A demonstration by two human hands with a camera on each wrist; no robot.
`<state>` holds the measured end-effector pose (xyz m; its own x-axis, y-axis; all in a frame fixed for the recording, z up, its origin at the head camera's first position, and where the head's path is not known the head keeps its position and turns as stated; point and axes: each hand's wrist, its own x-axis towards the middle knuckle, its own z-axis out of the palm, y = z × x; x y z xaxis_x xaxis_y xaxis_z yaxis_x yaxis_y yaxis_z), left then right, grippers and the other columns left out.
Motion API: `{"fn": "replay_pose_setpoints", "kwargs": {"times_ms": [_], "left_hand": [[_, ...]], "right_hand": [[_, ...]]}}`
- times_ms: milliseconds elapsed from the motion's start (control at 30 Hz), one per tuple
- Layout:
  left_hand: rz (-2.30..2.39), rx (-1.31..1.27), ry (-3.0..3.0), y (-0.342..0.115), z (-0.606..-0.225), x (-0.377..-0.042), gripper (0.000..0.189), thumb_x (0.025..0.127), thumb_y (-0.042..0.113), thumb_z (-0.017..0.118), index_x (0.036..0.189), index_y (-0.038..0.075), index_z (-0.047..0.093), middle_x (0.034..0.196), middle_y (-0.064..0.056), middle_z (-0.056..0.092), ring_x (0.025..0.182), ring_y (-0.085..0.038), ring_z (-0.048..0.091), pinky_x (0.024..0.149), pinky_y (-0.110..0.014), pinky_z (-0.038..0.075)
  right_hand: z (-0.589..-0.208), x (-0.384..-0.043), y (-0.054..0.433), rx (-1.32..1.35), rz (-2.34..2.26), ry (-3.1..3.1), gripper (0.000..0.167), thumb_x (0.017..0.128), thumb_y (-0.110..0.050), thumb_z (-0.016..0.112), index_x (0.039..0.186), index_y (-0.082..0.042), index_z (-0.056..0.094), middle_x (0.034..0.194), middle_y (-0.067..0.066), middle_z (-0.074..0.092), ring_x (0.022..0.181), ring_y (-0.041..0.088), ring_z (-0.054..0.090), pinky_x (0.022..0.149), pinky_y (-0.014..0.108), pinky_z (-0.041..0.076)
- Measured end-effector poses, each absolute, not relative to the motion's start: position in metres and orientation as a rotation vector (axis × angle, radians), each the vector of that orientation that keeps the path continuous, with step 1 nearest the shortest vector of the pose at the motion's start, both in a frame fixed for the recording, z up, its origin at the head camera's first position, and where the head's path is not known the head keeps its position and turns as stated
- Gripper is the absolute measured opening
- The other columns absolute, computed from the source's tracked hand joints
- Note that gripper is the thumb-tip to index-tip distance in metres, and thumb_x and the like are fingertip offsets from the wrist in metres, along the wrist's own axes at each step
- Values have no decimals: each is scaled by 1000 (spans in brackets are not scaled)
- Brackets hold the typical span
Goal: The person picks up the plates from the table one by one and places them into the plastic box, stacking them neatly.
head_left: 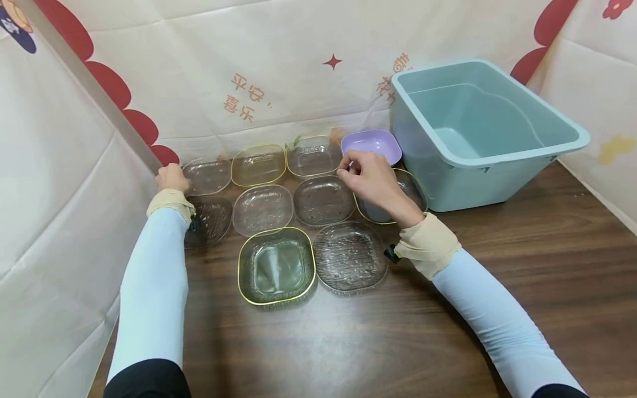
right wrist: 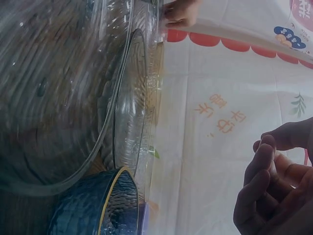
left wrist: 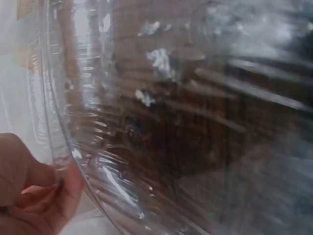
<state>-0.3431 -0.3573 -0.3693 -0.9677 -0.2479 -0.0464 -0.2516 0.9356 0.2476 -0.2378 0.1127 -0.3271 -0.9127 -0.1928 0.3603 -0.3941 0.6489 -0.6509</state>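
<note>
My left hand point(head_left: 172, 178) is at the far left and pinches the rim of a clear dish point(head_left: 209, 178) in the back row. In the left wrist view the thumb and fingers point(left wrist: 73, 188) meet at a clear rim, partly hidden behind a nearer ribbed clear dish point(left wrist: 161, 127). My right hand point(head_left: 372, 179) hovers with loosely curled fingers and holds nothing. Its thumb and fingertips point(right wrist: 266, 139) come together in the right wrist view. Under it is a gold-rimmed blue bowl point(right wrist: 80, 210), partly covered by the hand in the head view.
Several clear dishes stand in rows, with a gold-rimmed green bowl point(head_left: 276, 265) and a ribbed clear dish point(head_left: 350, 257) in front. A purple bowl point(head_left: 373, 145) stands at the back beside a large light-blue tub point(head_left: 463, 185). Printed cloth point(head_left: 308, 66) surrounds the wooden table point(head_left: 318, 354).
</note>
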Motion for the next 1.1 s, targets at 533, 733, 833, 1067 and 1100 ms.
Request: {"fn": "replay_pose_setpoints", "kwargs": {"times_ms": [533, 733, 833, 1067, 1100], "left_hand": [[743, -676, 3419, -345, -355, -333, 43, 94, 2, 57, 134, -12, 58, 128, -36, 58, 126, -57, 54, 115, -62, 44], [1076, -555, 3517, -311, -345, -330, 39, 91, -2, 53, 126, -5, 69, 126, -31, 67, 127, -48, 56, 114, -57, 41], [1170, -440, 3523, -287, -340, -329, 41, 92, -2, 52, 129, -4, 68, 129, -28, 68, 129, -47, 57, 113, -57, 43], [1308, -124, 3509, -222, -334, -314, 34, 91, -3, 55, 120, -7, 72, 107, -28, 75, 107, -47, 68, 95, -56, 52], [1318, -84, 3493, -213, -333, -310, 34, 90, -4, 55, 119, -7, 72, 105, -28, 76, 104, -46, 69, 92, -55, 53]], "right_hand": [[-335, -239, 116, 490, 1116, -2614, 11, 89, -15, 64, 86, -15, 74, 57, -1, 58, 55, 16, 52, 51, 30, 38], [-334, -241, 119, 446, 1097, -2626, 10, 88, -17, 63, 87, -15, 74, 56, -2, 56, 57, 16, 52, 54, 30, 39], [-333, -241, 121, 429, 1106, -2637, 10, 88, -17, 64, 87, -14, 73, 57, -2, 57, 59, 16, 53, 56, 30, 40], [-332, -242, 121, 410, 1133, -2663, 19, 93, -35, 71, 93, -15, 70, 64, 1, 63, 60, 16, 56, 59, 29, 43], [-332, -242, 121, 401, 1167, -2663, 23, 93, -37, 72, 96, -15, 69, 66, 2, 65, 59, 16, 58, 59, 29, 45]]}}
